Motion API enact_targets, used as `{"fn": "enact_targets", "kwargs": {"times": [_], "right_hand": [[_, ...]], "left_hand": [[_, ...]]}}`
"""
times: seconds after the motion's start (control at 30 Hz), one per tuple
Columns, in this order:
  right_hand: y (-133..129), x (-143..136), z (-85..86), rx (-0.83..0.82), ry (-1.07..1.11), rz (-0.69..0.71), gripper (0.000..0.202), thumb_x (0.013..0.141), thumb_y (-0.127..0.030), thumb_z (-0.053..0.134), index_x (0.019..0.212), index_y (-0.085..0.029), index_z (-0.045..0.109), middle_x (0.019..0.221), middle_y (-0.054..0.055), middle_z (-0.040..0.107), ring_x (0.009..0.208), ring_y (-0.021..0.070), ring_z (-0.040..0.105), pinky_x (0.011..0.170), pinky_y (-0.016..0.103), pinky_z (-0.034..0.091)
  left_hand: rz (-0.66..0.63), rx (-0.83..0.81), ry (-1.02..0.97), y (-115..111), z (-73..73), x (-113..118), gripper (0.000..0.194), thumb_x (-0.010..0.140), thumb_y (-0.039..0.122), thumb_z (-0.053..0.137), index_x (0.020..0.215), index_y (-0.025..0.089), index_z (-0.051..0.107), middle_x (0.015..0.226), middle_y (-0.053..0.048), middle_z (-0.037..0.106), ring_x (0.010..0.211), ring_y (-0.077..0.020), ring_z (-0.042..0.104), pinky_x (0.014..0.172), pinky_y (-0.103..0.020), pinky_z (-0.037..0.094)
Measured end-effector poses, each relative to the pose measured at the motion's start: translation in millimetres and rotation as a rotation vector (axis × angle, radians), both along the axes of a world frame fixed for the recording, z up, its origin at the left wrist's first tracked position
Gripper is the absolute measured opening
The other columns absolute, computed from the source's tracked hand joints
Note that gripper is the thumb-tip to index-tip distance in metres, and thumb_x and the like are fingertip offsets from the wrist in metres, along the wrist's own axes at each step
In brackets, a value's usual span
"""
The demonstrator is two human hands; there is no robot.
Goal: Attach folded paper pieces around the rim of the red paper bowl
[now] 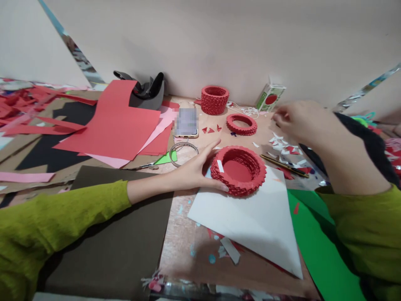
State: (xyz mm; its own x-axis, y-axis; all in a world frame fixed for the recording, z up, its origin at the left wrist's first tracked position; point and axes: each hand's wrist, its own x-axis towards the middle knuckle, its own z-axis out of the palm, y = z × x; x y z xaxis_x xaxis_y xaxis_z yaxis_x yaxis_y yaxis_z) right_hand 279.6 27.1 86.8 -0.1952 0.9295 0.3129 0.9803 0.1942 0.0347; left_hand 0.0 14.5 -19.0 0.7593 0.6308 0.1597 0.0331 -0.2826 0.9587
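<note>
My left hand [197,169] rests against the left side of a red folded-paper bowl [260,173], thumb along its front and fingers round the back. The bowl stands on a white sheet of paper [250,221], and a small white strip [220,166] lies across its rim. Raised over the right of the table, my right hand [300,121] has its fingers pinched together; what they hold, if anything, cannot be made out. Below it lie white paper scraps [278,144]. Behind the bowl are a red folded-paper ring [230,125] and a taller red folded-paper cylinder [214,104].
Red paper sheets [115,129] and a grey cap [147,96] fill the left back. Near my left wrist are a phone [186,122] and a bangle [183,144]. A small box [271,98], a pen-like stick [285,165] and green paper [316,234] are at right.
</note>
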Motion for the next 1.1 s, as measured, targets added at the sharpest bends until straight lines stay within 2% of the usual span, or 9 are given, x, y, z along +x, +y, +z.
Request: {"fn": "enact_targets", "kwargs": {"times": [0.1, 0.2, 0.33, 0.43, 0.53, 0.7, 0.8, 0.93, 1.1], "right_hand": [[0.9, 17.0, 5.9, 0.007, -0.134, -0.303, 0.032, 0.092, -0.034, 0.046, 0.067, -0.018, 0.059, 0.06, 0.01, 0.052, 0.052, 0.0165, 0.038, 0.053, 0.034, 0.026], [0.9, 22.7, 11.0, 0.031, -0.108, -0.404, 0.03, 0.086, -0.042, 0.058, 0.067, -0.02, 0.063, 0.055, 0.006, 0.046, 0.05, 0.0166, 0.036, 0.05, 0.033, 0.03], [-0.9, 22.2, 14.7, 0.037, -0.068, -0.523, 0.012, 0.078, -0.028, 0.067, 0.081, -0.018, 0.071, 0.065, 0.011, 0.058, 0.06, 0.0245, 0.053, 0.055, 0.037, 0.039], [-2.5, 20.1, 14.8, 0.042, -0.088, -0.526, 0.023, 0.079, -0.015, 0.056, 0.095, -0.016, 0.073, 0.087, 0.018, 0.068, 0.083, 0.0364, 0.063, 0.063, 0.043, 0.045], [-3.4, 10.4, 12.6, -0.037, -0.01, -0.264, 0.028, 0.083, -0.012, 0.052, 0.101, -0.014, 0.072, 0.095, 0.017, 0.072, 0.087, 0.0338, 0.065, 0.068, 0.043, 0.05], [-9.5, -35.5, -1.2, -0.26, 0.188, 0.542, 0.025, 0.086, -0.026, 0.061, 0.11, -0.024, 0.07, 0.116, 0.006, 0.069, 0.106, 0.0265, 0.062, 0.091, 0.04, 0.051], [-14.7, -62.8, -13.8, -0.4, 0.244, 0.793, 0.031, 0.089, -0.017, 0.054, 0.114, -0.027, 0.069, 0.122, 0.002, 0.066, 0.117, 0.0217, 0.058, 0.098, 0.036, 0.048], [-14.9, -72.4, -24.8, -0.388, 0.216, 0.884, 0.026, 0.089, -0.013, 0.055, 0.108, -0.021, 0.071, 0.12, 0.005, 0.067, 0.115, 0.0203, 0.058, 0.1, 0.033, 0.045], [-12.2, -60.3, -19.8, -0.248, -0.021, 0.57, 0.018, 0.086, -0.015, 0.059, 0.096, -0.019, 0.074, 0.094, 0.007, 0.072, 0.083, 0.0223, 0.064, 0.07, 0.034, 0.047]], "left_hand": [[0.001, 0.018, 0.009, 0.3, 0.2, -0.2, 0.116, 0.066, 0.035, 0.084, 0.154, 0.026, 0.009, 0.152, -0.017, 0.037, 0.141, -0.0311, 0.037, 0.115, -0.05, 0.031], [0.012, 0.027, 0.022, 0.9, -0.5, -0.4, 0.118, 0.064, 0.035, 0.086, 0.154, 0.027, 0.011, 0.154, -0.017, 0.034, 0.143, -0.0327, 0.033, 0.116, -0.053, 0.027], [0.014, 0.015, 0.029, 1.6, -1.5, -0.2, 0.118, 0.064, 0.035, 0.086, 0.155, 0.028, 0.01, 0.156, -0.017, 0.03, 0.143, -0.0337, 0.032, 0.117, -0.056, 0.024], [0.012, 0.011, 0.025, 2.0, -3.0, 0.0, 0.118, 0.064, 0.034, 0.086, 0.155, 0.029, 0.01, 0.157, -0.017, 0.03, 0.144, -0.0344, 0.03, 0.118, -0.057, 0.022], [0.013, 0.012, 0.003, 3.0, -6.2, -0.3, 0.118, 0.064, 0.033, 0.086, 0.155, 0.031, 0.01, 0.158, -0.016, 0.027, 0.146, -0.0349, 0.027, 0.118, -0.057, 0.022], [0.0, -0.017, -0.048, 5.4, -11.2, -0.1, 0.121, 0.063, 0.03, 0.086, 0.154, 0.039, 0.006, 0.164, -0.01, 0.008, 0.147, -0.0353, 0.024, 0.115, -0.056, 0.03], [-0.013, 0.024, -0.088, 7.8, -13.5, 1.0, 0.123, 0.061, 0.03, 0.088, 0.153, 0.041, 0.006, 0.165, -0.005, 0.005, 0.149, -0.0351, 0.018, 0.118, -0.055, 0.028], [0.013, 0.072, -0.091, 10.3, -15.7, 2.3, 0.133, 0.057, 0.032, 0.089, 0.154, 0.04, -0.002, 0.165, -0.007, 0.004, 0.151, -0.0338, 0.007, 0.121, -0.056, 0.016], [0.017, 0.024, -0.056, 8.0, -12.3, 1.6, 0.142, 0.051, 0.036, 0.092, 0.154, 0.036, -0.006, 0.164, -0.012, 0.003, 0.15, -0.0345, 0.008, 0.12, -0.058, 0.014]]}}
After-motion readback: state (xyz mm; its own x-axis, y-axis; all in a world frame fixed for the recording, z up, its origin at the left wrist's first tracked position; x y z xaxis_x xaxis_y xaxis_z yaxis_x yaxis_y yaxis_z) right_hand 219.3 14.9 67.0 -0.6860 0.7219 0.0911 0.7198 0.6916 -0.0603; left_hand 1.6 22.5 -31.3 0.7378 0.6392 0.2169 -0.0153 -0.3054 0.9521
